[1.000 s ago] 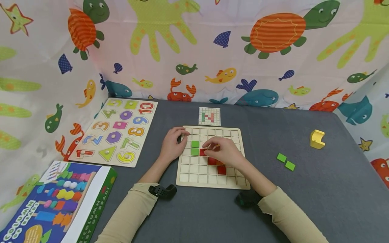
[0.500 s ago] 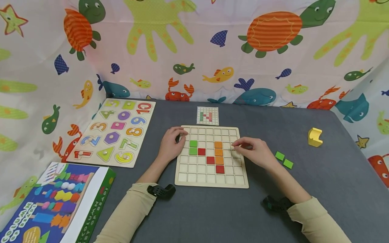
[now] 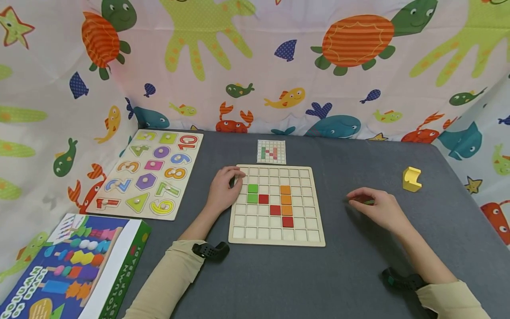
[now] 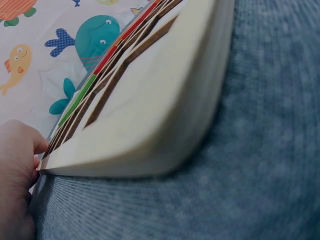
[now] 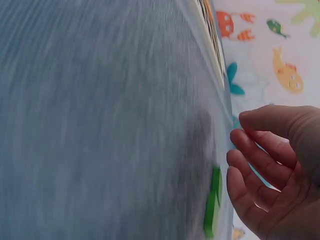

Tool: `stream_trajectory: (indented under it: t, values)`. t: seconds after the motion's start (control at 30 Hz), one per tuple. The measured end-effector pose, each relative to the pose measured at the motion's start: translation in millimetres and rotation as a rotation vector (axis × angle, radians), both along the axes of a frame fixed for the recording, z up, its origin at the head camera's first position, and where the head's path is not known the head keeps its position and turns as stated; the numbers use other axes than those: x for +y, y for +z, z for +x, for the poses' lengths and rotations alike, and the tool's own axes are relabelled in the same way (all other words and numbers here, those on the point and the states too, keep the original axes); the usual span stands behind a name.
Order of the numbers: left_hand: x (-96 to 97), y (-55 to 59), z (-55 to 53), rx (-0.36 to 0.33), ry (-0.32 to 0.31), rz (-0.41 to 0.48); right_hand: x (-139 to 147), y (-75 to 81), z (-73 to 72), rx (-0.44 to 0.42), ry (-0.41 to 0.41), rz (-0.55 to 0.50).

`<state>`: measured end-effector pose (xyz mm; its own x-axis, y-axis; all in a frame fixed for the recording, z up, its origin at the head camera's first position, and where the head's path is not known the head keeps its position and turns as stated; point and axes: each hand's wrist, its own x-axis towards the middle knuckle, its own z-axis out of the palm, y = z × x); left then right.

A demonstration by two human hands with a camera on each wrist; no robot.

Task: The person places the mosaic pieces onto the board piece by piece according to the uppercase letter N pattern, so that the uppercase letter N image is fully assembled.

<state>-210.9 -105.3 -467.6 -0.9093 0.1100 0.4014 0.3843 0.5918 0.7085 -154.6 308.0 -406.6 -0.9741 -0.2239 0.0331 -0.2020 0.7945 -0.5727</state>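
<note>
A wooden grid board lies on the table with two green tiles, several red tiles stepping down to the right, and a column of orange tiles. My left hand rests at the board's upper left edge, fingertips on its rim. To the right of the board hovers my right hand, fingers loosely bent, thumb apart from them and nothing between. Two loose green tiles lie on the table close to it in the right wrist view; in the head view the hand hides most of them.
Behind the board lies a small pattern card. A number-and-shape peg puzzle is at the left, with a bead game box nearer. A yellow block stands at the right. A printed curtain closes the back.
My right hand has moved off the board to the right, over the loose green tiles, uncovering the red and orange tiles. The left hand has stayed at the board's edge.
</note>
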Motion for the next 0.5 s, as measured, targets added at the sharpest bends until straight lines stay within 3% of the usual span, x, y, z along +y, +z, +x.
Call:
stream_trajectory:
  t: [0.23,0.5]
  values:
    - [-0.2,0.0,0.1,0.010,0.002,0.000,29,0.5,5.8,0.016,-0.016,0.029]
    - [-0.2,-1.1,0.2,0.019,-0.002,0.004,39,-2.5,6.3,0.026,-0.031,0.083]
